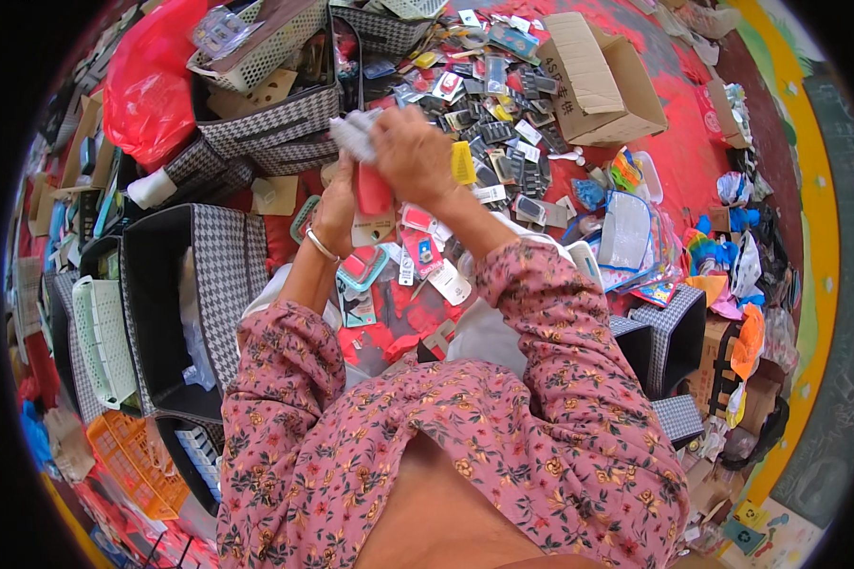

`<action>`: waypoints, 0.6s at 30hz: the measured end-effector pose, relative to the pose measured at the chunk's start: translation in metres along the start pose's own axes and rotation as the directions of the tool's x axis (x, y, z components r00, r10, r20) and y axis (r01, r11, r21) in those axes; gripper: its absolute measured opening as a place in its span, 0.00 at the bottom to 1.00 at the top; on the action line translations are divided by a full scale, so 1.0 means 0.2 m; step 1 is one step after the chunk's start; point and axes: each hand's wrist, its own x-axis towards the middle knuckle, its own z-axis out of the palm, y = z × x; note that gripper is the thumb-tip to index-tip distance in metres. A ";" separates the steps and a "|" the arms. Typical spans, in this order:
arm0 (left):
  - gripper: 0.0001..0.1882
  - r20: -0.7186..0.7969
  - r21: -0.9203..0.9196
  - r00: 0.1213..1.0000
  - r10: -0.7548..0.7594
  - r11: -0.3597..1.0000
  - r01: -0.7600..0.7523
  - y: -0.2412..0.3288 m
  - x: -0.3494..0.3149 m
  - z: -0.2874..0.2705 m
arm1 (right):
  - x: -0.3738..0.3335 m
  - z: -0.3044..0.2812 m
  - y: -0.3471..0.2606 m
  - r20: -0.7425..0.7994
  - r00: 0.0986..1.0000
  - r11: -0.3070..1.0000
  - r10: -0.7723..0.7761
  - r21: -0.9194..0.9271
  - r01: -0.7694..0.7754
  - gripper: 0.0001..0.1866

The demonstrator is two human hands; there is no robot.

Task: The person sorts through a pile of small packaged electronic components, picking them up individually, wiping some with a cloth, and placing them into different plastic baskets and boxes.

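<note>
Both hands are raised close together over the pile in front of me. My right hand (413,156) is closed on a crumpled grey-white cloth (354,136), whose outline is slightly blurred. Just below it, my left hand (335,213), with a bangle on the wrist, grips a flat pinkish-red piece (373,192) by its left side. The kind of that piece cannot be made out. Beneath the hands lie a teal-rimmed pink item (361,268) and several carded packs, among them a white tag (449,282).
Small packaged goods (498,123) cover the red ground ahead. An open cardboard box (603,85) stands at the far right. Houndstooth storage bins (228,275), a green basket (102,341) and an orange basket (138,465) line the left. A red plastic bag (152,85) sits far left.
</note>
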 end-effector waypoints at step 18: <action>0.21 -0.256 -0.234 0.930 0.265 0.916 -0.326 0.00 0.14 -0.17 | -0.04 0.10 -0.01 0.248 0.968 0.964 -0.048 0.266 -0.020 0.13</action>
